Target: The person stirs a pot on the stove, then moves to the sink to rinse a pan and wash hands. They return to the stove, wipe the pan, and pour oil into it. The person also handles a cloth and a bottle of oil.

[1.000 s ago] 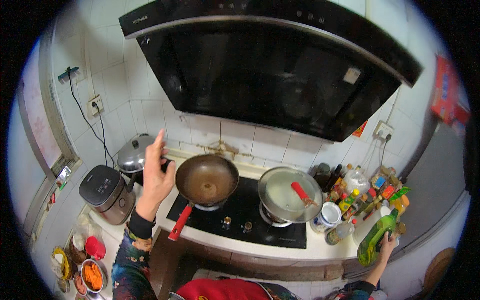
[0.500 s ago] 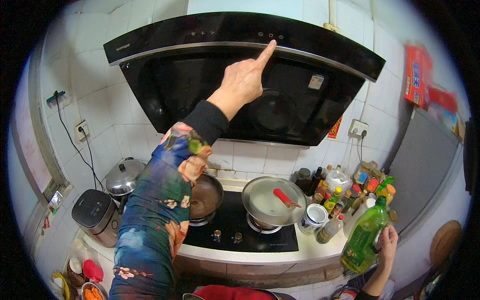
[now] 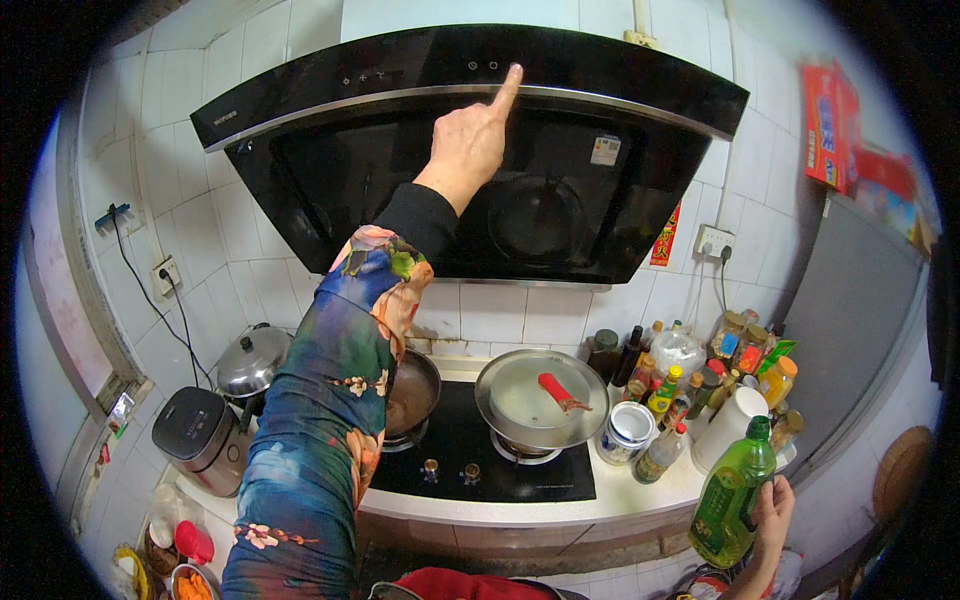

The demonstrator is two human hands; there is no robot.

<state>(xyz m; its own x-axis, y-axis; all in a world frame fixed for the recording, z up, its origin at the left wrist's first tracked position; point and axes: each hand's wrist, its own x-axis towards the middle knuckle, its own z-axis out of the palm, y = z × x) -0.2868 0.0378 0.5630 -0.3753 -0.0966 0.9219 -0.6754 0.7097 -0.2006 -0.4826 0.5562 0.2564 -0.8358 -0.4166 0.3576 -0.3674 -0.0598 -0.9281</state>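
My left hand (image 3: 468, 145), its arm in a dark floral sleeve, reaches up to the black range hood (image 3: 600, 75). The index finger is stretched out, with its tip over the rightmost of the control icons. The other fingers are curled and hold nothing. At the lower right, my right hand (image 3: 770, 515) grips a large green cooking oil bottle (image 3: 722, 510) at its handle side. This bottle is capped, tilted a little and partly see-through. It hangs in front of the counter's right end, below a white jug (image 3: 727, 430).
A wok (image 3: 410, 392) and a wide pan with a lid (image 3: 538, 425), bearing a red-handled tool (image 3: 560, 390), stand on the black gas hob (image 3: 530, 488). Several condiment bottles crowd the right counter (image 3: 560, 512). A rice cooker (image 3: 202, 440) and a steel pot (image 3: 252, 362) are at left.
My left index fingertip has moved up and rightward across the hood's panel, from below the icons onto the rightmost one. The view has shifted slightly. The bottle stays in my right hand.
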